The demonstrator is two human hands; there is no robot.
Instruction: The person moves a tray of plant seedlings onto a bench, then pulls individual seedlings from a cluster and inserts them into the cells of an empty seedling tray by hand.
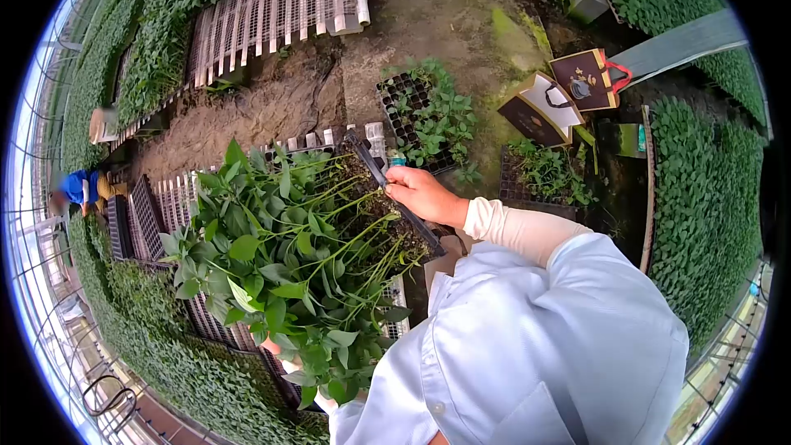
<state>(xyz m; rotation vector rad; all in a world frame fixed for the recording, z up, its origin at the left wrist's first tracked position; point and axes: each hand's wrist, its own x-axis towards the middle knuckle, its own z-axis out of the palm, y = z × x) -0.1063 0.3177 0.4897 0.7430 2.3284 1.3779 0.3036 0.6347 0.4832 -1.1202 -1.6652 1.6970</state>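
Observation:
A black seedling tray (394, 195) is tipped on its side in front of me, with its dark soil face and bent stems towards the left. My right hand (422, 196) is closed on the tray's upper rim, thumb on the near side. Tall leafy green seedlings (288, 247) spread from the tray to the left. Below them, my left hand (276, 350) shows only as a small patch of skin among the leaves; its fingers are hidden, and I cannot tell what it touches.
Another seedling tray (404, 107), partly filled, lies on the ground ahead, with a third tray (527, 181) to its right. Paper bags (535, 111) stand beyond that one. Slatted benches (272, 8) and dense seedling beds (709, 198) line both sides. A person in blue (78, 187) bends at far left.

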